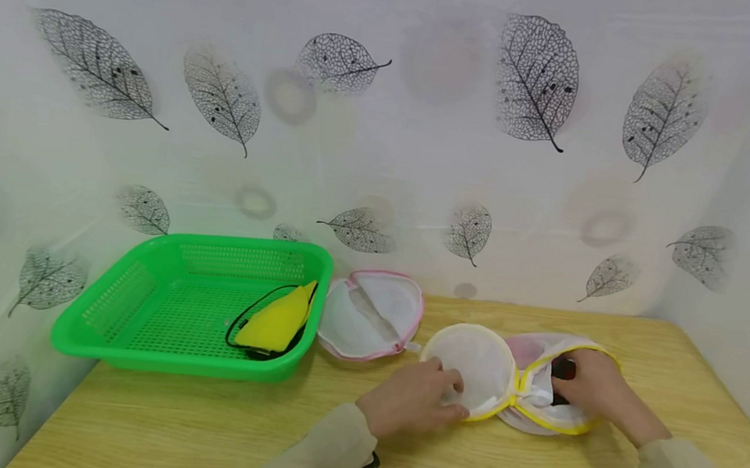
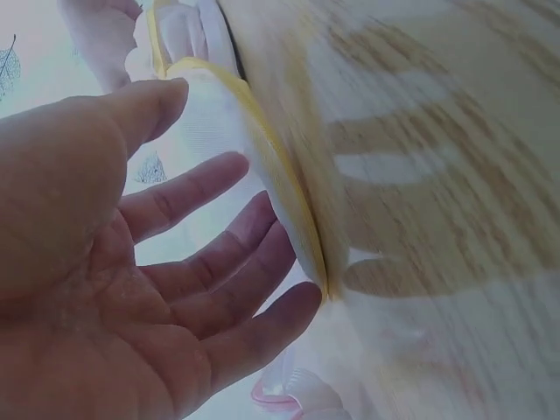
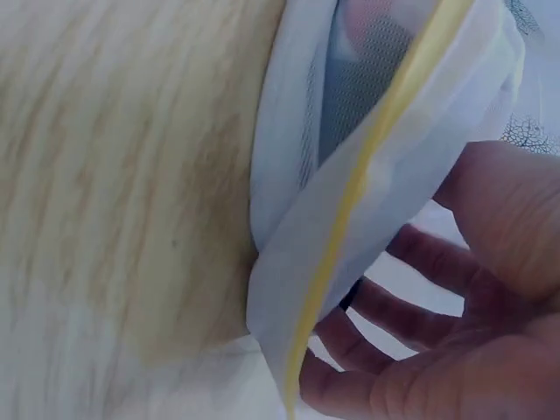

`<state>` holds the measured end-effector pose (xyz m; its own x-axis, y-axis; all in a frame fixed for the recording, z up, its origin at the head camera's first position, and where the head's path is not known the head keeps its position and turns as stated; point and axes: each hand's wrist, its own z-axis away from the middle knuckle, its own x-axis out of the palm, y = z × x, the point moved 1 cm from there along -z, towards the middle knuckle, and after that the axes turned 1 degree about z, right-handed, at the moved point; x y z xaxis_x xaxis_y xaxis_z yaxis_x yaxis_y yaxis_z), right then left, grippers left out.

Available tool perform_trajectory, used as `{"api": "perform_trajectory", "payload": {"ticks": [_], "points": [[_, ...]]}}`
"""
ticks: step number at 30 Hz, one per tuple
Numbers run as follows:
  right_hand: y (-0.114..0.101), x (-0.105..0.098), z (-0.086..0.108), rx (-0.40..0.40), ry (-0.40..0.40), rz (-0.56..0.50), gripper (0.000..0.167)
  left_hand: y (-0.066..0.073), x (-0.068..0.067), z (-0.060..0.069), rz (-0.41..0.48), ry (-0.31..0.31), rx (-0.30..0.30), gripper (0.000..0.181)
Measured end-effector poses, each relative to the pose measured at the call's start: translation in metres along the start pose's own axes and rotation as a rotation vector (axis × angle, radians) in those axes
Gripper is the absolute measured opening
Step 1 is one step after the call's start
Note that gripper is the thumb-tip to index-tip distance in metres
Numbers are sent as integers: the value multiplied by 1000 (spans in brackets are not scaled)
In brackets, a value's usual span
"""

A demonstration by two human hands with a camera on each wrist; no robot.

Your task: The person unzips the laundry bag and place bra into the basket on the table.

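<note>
A white mesh laundry bag with yellow trim [image 1: 545, 426] lies opened out on the table, its round flap [image 1: 469, 367] folded to the left. My left hand [image 1: 416, 399] rests at the flap's near edge; in the left wrist view its loosely bent fingers [image 2: 214, 271] touch the yellow-edged rim. My right hand [image 1: 593, 383] reaches into the bag's opening and grips a small black object [image 1: 563, 369], whose kind is mostly hidden by fingers and mesh. The right wrist view shows its curled fingers [image 3: 411, 315] behind the bag's yellow-edged side [image 3: 337, 236].
A second white mesh bag with pink trim [image 1: 371, 316] lies behind my left hand. Left of it stands a green plastic basket [image 1: 118, 346] holding a yellow item [image 1: 278, 320] with a black cord. A leaf-printed curtain [image 1: 384, 164] rises along the table's back edge.
</note>
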<state>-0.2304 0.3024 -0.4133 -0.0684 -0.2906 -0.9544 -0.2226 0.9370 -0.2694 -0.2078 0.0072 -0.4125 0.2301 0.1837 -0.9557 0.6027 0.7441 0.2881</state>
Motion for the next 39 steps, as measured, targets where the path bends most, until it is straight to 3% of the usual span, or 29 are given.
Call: {"api": "perform_trajectory", "payload": {"ticks": [7,12,14,17,19,21,24,28,30,33,39], "points": [[5,0,-5,60,-177,-68,50,3,-2,-3,-59,18,-31,44],[7,0,-5,127,-195,-157,52,11,-1,-5,-94,32,-17,52],[6,-1,-4,103,-152,-135,49,14,1,-7,-120,73,38,51],[0,-2,0,32,-61,-72,38,20,2,-12,-121,131,168,47],[-6,-3,3,-22,6,-29,29,24,3,-17,-116,131,246,48],[-12,-2,6,-64,55,1,22,27,5,-21,-121,106,285,50],[-21,-2,11,-139,107,50,16,32,7,-26,-217,106,258,53],[-29,-2,17,-208,169,99,19,37,7,-33,-381,169,194,56],[-30,-2,20,-220,205,94,21,38,7,-35,-419,183,172,58],[-29,-2,24,-251,270,74,24,37,5,-38,-398,171,142,60],[-22,1,29,-391,418,46,37,27,1,-44,-282,140,60,64]]}}
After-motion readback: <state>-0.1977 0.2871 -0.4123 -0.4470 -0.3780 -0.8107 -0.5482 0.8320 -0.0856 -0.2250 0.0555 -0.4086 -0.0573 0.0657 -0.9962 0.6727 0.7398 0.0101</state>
